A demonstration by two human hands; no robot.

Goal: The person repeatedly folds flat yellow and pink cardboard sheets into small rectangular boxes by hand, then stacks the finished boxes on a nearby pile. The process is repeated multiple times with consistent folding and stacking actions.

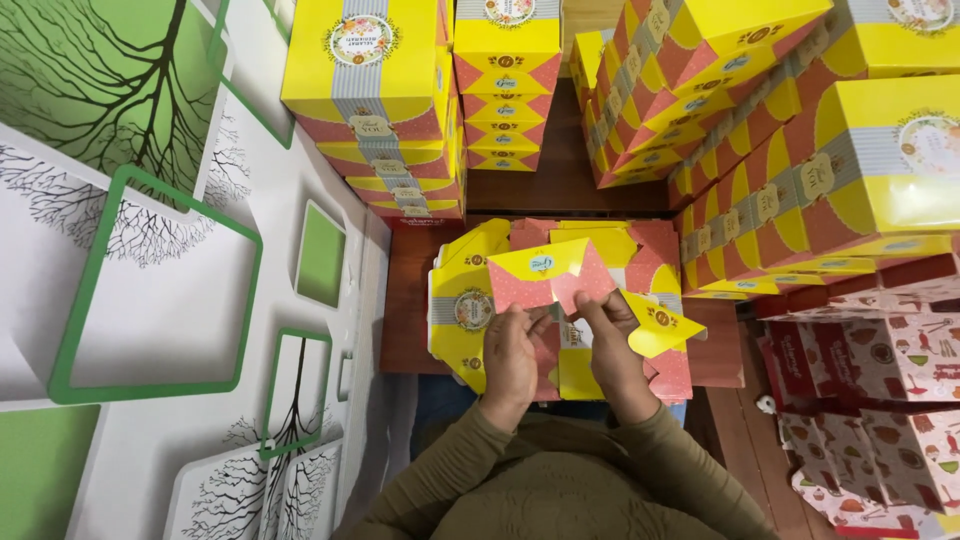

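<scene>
While the yellow-and-pink box blank sits half-folded over the pile of flat blanks on the brown table, I see both hands pinched on it near the table's front edge. Left hand is closed on the pink dotted flap, thumb on top; right hand grips the neighbouring flap, with a yellow tab sticking out to its right. To do this fold well, I'd judge: keep thumbs right on the crease, press the two flaps together evenly, don't let the yellow tab buckle, keep the card low over the pile so it stays square. Outward: stacks of finished yellow boxes line the table's far edge and right side, pink patterned boxes lower right, tree-print wall panel on the left.
</scene>
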